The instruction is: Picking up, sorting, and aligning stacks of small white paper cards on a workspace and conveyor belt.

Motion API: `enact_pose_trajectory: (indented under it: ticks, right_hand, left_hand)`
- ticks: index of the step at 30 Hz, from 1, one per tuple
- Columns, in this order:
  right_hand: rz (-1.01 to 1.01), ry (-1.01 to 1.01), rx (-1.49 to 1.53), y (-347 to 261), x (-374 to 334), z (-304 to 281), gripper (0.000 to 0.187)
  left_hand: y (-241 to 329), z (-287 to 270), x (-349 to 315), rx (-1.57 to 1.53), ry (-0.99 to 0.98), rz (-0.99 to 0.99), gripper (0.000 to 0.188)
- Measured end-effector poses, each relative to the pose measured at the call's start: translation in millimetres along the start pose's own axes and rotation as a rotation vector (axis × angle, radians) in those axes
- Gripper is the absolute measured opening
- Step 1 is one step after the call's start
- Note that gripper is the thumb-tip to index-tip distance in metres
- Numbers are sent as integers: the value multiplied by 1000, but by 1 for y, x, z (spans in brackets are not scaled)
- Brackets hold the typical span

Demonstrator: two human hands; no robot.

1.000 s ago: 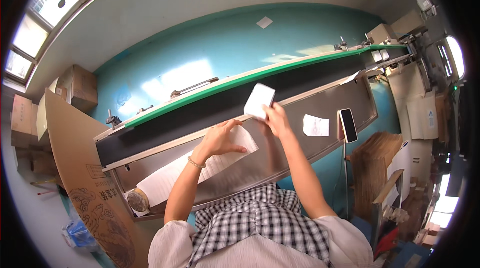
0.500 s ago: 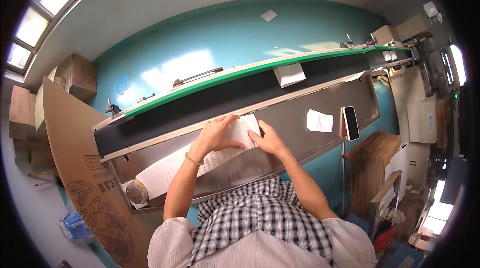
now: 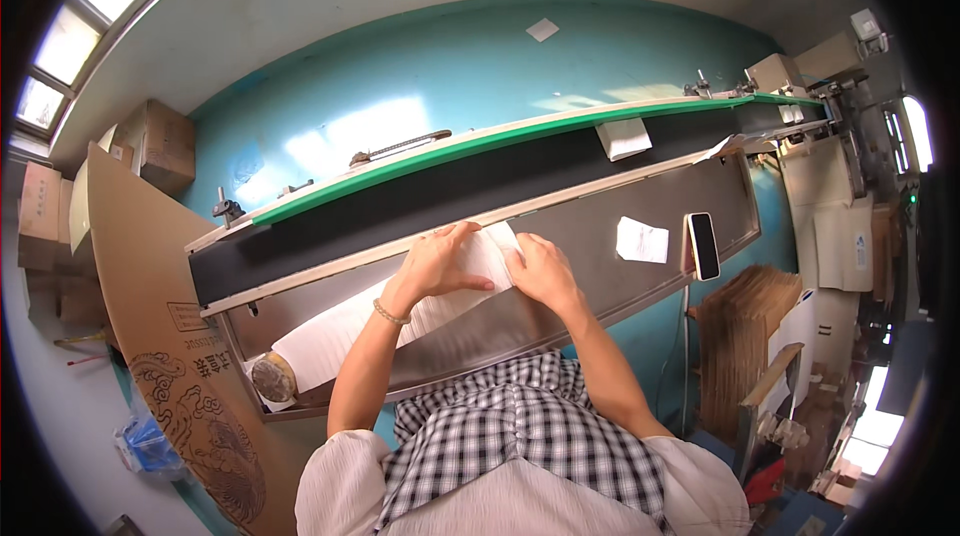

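A long row of thin white paper sheets, like folded tissues (image 3: 340, 333), lies on edge in a grey metal trough (image 3: 590, 226). A round, stone-like block (image 3: 272, 378) stands against the row's left end. Over the row's right end arches my left hand (image 3: 440, 264), thumb on the near side and fingers on the far side, gripping the sheets. My right hand (image 3: 543, 271) is closed at the end face of the row, thumb pressed to the paper; its other fingertips are partly hidden. A loose white sheet (image 3: 642, 240) lies farther right in the trough.
Behind the trough runs a black conveyor belt (image 3: 480, 183) with a green edge strip (image 3: 400, 176), carrying a white folded stack (image 3: 624, 139). A phone (image 3: 703, 246) stands at the trough's right. Cardboard (image 3: 140, 316) rises at the left; stacked brown sheets (image 3: 740, 336) stand at the right.
The white folded stack on the belt has moved to the right. My right hand has shifted slightly, its fingers now more bent at the row's end. My left hand has barely moved.
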State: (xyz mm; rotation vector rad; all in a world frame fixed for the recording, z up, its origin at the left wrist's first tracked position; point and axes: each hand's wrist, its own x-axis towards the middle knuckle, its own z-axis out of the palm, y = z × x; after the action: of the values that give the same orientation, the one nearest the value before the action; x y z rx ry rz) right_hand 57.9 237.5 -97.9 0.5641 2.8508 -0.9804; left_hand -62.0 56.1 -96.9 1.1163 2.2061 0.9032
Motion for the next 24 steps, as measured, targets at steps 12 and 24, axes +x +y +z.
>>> enact_pose_trajectory:
  ticks: [12, 24]
  right_hand:
    - [156, -122, 771, 25, -4, 22, 41]
    - [96, -37, 683, 49, 12, 33, 26]
  left_hand:
    - [-1, -2, 0, -26, -36, -4, 96]
    - [-6, -8, 1, -8, -41, -19, 92]
